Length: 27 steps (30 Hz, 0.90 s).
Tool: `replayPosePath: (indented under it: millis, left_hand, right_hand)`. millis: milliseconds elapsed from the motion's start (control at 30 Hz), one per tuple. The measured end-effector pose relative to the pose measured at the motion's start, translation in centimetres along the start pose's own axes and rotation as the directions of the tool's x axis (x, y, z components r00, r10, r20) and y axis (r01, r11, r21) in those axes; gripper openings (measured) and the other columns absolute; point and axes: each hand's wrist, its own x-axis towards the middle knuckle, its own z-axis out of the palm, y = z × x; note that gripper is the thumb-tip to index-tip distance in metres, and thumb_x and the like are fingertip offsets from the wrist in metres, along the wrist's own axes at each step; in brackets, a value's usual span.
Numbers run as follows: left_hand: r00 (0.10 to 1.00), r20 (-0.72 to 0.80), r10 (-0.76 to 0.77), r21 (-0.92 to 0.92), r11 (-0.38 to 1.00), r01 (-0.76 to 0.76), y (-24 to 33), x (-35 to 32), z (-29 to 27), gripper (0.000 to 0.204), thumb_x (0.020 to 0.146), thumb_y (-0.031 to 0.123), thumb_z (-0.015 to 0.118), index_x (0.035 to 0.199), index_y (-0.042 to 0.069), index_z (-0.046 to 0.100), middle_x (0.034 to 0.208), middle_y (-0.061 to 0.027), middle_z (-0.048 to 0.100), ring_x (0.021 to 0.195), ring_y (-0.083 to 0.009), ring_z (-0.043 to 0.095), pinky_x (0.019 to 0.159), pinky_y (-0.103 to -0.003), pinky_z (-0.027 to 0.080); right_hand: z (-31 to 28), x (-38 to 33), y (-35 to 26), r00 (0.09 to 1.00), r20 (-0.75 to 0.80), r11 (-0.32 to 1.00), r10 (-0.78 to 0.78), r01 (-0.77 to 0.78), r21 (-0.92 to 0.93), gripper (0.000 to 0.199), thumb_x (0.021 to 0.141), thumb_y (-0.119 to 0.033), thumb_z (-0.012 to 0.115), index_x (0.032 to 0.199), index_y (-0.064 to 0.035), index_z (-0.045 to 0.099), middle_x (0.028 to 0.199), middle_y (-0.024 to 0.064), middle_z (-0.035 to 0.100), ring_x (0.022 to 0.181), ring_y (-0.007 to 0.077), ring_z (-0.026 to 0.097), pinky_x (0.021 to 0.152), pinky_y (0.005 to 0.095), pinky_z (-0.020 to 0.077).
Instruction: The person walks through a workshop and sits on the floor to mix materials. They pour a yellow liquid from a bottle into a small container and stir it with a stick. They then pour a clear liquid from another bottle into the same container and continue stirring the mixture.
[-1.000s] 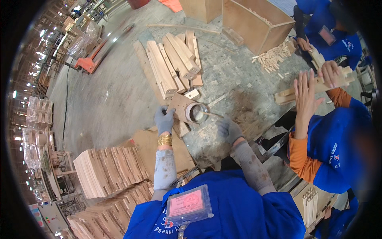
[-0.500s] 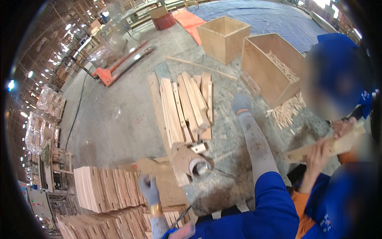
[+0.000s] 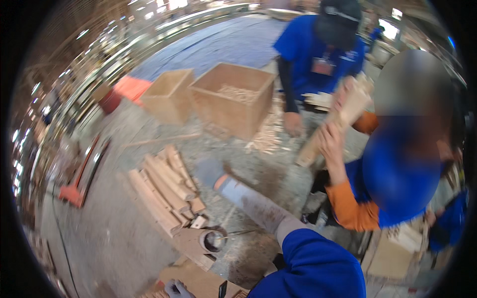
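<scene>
My right hand (image 3: 210,172), in a grey glove, is stretched out over the floor beside a pile of long wooden pieces (image 3: 166,186). It is smeared by motion, so its fingers and anything in them cannot be made out. At the lower edge my left hand (image 3: 177,289), also gloved, is partly cut off; its fingers look apart, with nothing seen in them, beside a brown board (image 3: 198,278). Between the hands, a round open pot (image 3: 212,240) with dark contents stands at the near end of the wooden pieces.
A co-worker at right holds a long wooden piece (image 3: 313,146); another bends down farther back. A plywood box (image 3: 223,111) holds small wooden dowels, with more dowels (image 3: 267,134) spilled beside it. A second box (image 3: 166,97) and a red pallet jack (image 3: 74,193) stand leftward.
The view has swung to the right, bringing a second co-worker into sight. The wood pile and boxes now appear farther left. My left hand has slipped toward the lower edge; my right arm stays stretched out.
</scene>
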Motion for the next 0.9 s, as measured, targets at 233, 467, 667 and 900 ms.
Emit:
replayPosePath:
  millis: [233,467,667,900]
  left_hand:
    - [0.855,0.272,0.441,-0.612,0.765,-0.200,9.1,3.9,5.6,0.016,0.087,0.015,0.051,0.088,-0.001,0.053,0.082,-0.0066,0.055,0.066,-0.0118,0.048,0.058,-0.024,0.040]
    - [0.552,0.486,0.678,-0.753,0.645,-0.128,13.7,-5.8,8.5,0.012,0.085,0.013,0.051,0.089,0.002,0.054,0.070,-0.0039,0.051,0.060,-0.0100,0.047,0.055,-0.024,0.039]
    - [0.034,0.711,0.702,-0.703,0.712,0.000,12.8,-18.0,10.5,0.004,0.080,0.003,0.052,0.083,0.001,0.055,0.077,-0.0059,0.053,0.060,-0.0099,0.049,0.054,-0.022,0.041]
    - [-0.880,0.465,0.096,-0.621,0.743,-0.247,8.2,-29.2,16.2,0.009,0.078,0.005,0.057,0.086,0.002,0.057,0.077,-0.0050,0.056,0.064,-0.0148,0.055,0.056,-0.029,0.043]
  right_hand:
    - [-12.4,-24.3,-1.6,0.987,0.008,0.844,-0.159,0.131,0.521,0.017,0.083,-0.017,0.048,0.089,-0.0035,0.057,0.078,0.0136,0.061,0.073,0.0275,0.061,0.065,0.0374,0.0462]
    - [-21.7,-45.9,0.1,0.722,0.609,-0.199,0.329,-0.577,0.792,0.034,0.084,-0.018,0.054,0.112,0.0003,0.053,0.097,0.0089,0.062,0.076,0.0176,0.061,0.062,0.0281,0.0494]
    - [-24.3,-59.5,-1.6,0.400,0.420,0.064,0.815,-0.781,0.621,0.045,0.079,-0.010,0.053,0.123,-0.0072,0.048,0.092,0.0136,0.064,0.078,0.0237,0.062,0.064,0.0327,0.0501]
    - [-26.1,-73.5,-4.4,0.086,0.097,0.019,0.992,-0.833,0.553,0.050,0.073,-0.015,0.060,0.121,-0.0060,0.049,0.090,0.0191,0.063,0.085,0.0293,0.061,0.072,0.0375,0.0475]
